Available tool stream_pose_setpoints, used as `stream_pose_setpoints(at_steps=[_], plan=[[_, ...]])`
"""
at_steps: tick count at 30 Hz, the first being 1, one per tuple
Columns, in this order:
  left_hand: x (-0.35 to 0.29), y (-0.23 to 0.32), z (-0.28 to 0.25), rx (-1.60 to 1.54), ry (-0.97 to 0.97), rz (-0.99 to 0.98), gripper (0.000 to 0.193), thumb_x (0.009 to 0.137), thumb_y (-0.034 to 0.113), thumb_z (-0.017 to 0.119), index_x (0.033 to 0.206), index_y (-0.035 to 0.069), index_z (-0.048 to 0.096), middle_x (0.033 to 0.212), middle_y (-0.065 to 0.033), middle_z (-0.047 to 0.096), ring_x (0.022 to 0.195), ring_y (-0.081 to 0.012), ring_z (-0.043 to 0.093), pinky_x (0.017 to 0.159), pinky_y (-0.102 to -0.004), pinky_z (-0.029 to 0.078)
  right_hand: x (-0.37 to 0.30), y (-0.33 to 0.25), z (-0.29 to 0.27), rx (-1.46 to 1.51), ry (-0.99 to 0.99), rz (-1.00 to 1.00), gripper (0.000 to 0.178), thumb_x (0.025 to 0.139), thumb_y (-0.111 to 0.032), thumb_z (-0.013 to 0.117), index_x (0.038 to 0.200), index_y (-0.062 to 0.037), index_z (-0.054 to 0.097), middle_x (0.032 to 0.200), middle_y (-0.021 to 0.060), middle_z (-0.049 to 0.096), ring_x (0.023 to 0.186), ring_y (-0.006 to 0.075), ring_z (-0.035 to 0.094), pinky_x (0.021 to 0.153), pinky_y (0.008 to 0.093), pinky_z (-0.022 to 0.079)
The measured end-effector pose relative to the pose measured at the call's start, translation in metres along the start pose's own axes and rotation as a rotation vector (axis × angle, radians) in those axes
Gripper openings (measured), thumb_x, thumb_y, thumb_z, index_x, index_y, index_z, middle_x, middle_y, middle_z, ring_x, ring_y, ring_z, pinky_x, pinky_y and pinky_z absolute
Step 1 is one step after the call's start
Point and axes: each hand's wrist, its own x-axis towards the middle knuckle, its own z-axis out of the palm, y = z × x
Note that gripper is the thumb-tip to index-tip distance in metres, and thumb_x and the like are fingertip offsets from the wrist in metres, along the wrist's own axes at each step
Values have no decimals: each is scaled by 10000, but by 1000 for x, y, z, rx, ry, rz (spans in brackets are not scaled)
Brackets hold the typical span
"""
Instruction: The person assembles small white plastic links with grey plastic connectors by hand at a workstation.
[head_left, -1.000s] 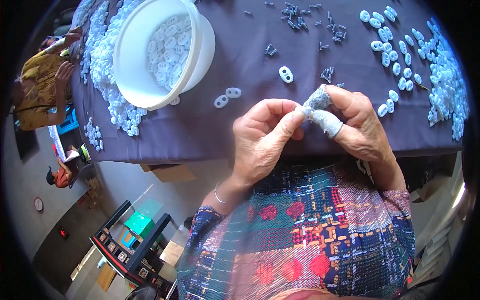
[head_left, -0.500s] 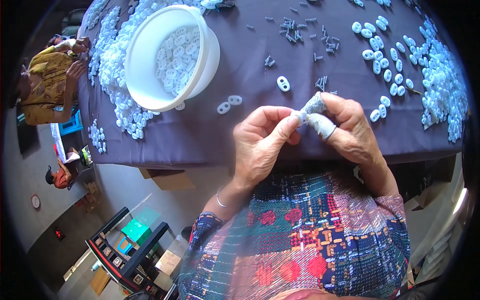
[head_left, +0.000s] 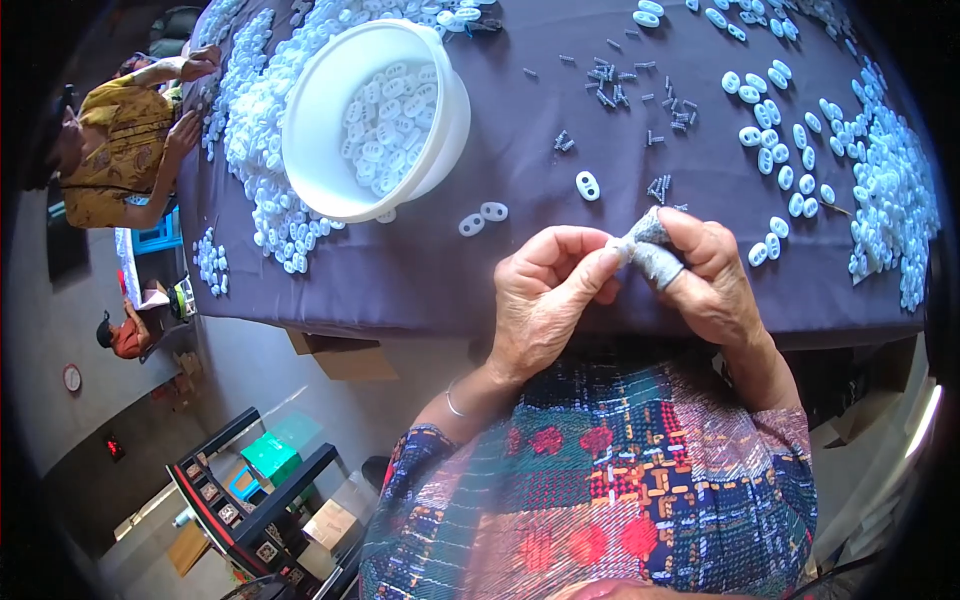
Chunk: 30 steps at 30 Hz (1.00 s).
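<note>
Just over the table's near edge, my left hand (head_left: 548, 302) pinches a small white plastic cord lock part (head_left: 621, 248) between thumb and forefinger. The thumb and forefinger of my right hand (head_left: 718, 290), wrapped in grey cloth finger covers (head_left: 655, 262), are pressed together at the part's right side. Fingers hide most of it. Beyond my hands lies a single white two-hole cord lock (head_left: 587, 186); a pair of them (head_left: 483, 218) rests to the left. Small metal springs (head_left: 658, 188) lie just past my right hand, with a larger scatter of springs (head_left: 606, 82) farther off.
A white tub (head_left: 455, 130) holding many cord locks stands at left, beside a big heap of white pieces (head_left: 255, 130). Loose cord locks (head_left: 765, 115) and another heap (head_left: 895, 190) cover the right side. Across the dark tablecloth (head_left: 400, 290), a person in yellow (head_left: 120, 140) works at far left.
The whole view has shifted, so the table things sit farther right. My right thumb and forefinger, slightly apart before, have come together at the part. My left hand keeps its pinch.
</note>
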Motion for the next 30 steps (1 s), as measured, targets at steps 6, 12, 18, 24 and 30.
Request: stream_pose_setpoints(at_steps=[6, 12, 18, 24, 30], plan=[[-1, 2, -3, -55, -5, 57, 210, 884, 80, 581, 1062, -31, 580, 865, -98, 648, 699, -122, 615, 621, -239, 513, 0, -8, -5, 227, -2, 230, 57, 847, -47, 564, 856, 6, 582, 681, -5, 530, 653, 67, 478, 577, 241, 401], [3, 17, -11, 116, -112, 26, 196, 873, 91, 610, 1026, -29, 587, 856, -66, 640, 703, -88, 595, 623, -207, 497, -2, 1, -5, 147, -37, 34, 73, 851, -88, 565, 823, -23, 579, 616, -56, 462, 500, 5, 351, 445, 183, 240], [4, 15, -12, 91, -180, -72, 175, 841, 93, 653, 964, -26, 614, 800, -67, 644, 644, -87, 597, 569, -190, 492, 0, 15, -2, -10, -33, -192, 53, 816, -46, 565, 840, 0, 574, 628, -23, 492, 509, 22, 396, 453, 202, 287], [4, 8, -12, -49, -113, -65, 155, 856, 97, 633, 944, -28, 608, 818, -81, 648, 661, -99, 606, 573, -197, 500, -5, -6, 4, -309, 10, -241, 256, 709, -65, 709, 908, 15, 571, 605, 21, 489, 546, 120, 504, 465, 273, 378], [0, 4, -10, -139, -88, -85, 139, 857, 99, 632, 933, -13, 602, 811, -69, 641, 655, -95, 592, 596, -196, 494, -4, -6, 17, -788, 176, -440, 286, 662, -162, 712, 840, -31, 530, 704, 93, 533, 609, 260, 589, 499, 351, 467]])
